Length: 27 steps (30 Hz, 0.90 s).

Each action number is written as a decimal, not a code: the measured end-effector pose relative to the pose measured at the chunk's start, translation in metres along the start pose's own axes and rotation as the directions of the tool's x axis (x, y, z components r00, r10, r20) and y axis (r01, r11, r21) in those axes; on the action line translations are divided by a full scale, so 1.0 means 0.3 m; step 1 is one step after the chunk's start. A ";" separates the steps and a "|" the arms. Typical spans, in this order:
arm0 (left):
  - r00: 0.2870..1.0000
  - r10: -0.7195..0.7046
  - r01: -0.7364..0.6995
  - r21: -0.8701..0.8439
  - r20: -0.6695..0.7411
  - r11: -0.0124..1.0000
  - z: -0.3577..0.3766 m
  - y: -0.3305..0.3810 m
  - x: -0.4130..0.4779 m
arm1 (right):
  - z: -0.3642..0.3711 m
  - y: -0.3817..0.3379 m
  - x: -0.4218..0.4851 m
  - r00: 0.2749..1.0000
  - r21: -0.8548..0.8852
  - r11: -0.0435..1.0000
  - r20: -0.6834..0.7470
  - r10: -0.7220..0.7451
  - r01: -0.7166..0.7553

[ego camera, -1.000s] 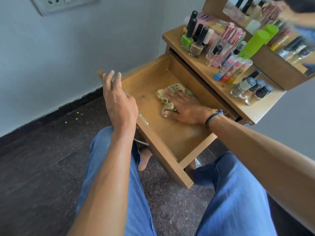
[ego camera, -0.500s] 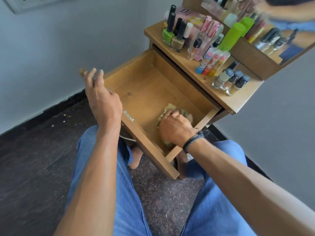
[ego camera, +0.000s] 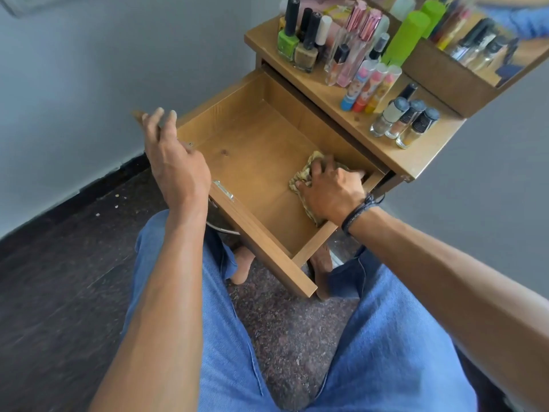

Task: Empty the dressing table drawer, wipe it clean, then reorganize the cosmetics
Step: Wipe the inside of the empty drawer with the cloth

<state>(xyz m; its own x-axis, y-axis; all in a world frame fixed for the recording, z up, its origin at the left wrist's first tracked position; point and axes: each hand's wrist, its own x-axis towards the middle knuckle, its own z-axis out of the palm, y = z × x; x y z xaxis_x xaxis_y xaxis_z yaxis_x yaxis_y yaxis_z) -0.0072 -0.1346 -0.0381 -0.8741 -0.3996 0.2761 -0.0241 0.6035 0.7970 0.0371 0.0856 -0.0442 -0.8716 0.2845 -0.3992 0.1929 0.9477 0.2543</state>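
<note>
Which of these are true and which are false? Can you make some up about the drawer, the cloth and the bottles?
1. The right hand grips a cloth inside the drawer. True.
2. The drawer is full of cosmetics. False: only the cloth lies in it.
3. The green nail polish bottle stands on the dressing table top. True.
4. The left hand holds a bottle. False: it holds nothing, and its fingers are straight, at the drawer's front.

Cloth (ego camera: 306, 175) lies in drawer (ego camera: 237, 126), bottles (ego camera: 404, 121) on tabletop (ego camera: 416, 156) behind.
</note>
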 end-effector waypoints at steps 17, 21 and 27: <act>1.000 -0.003 0.002 -0.024 -0.010 1.000 0.001 -0.004 0.008 | -0.082 -0.040 -0.066 0.988 0.046 0.999 0.156 -0.024 0.017; 1.000 0.002 -0.002 -0.007 -0.009 1.000 0.003 -0.002 0.006 | -0.045 -0.140 -0.142 0.971 0.146 0.983 0.192 -0.143 0.116; 1.000 0.000 -0.001 0.013 0.010 1.000 -0.010 0.004 0.001 | -0.026 -0.112 -0.143 0.978 0.229 0.961 0.099 -0.184 0.157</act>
<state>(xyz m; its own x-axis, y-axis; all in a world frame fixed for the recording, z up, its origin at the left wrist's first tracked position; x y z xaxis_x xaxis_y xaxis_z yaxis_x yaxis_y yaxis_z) -0.0060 -0.1362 -0.0355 -0.8791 -0.3922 0.2709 -0.0297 0.6123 0.7900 0.0643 0.0405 -0.0287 -0.8430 0.1183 -0.5247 0.1512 0.9883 -0.0201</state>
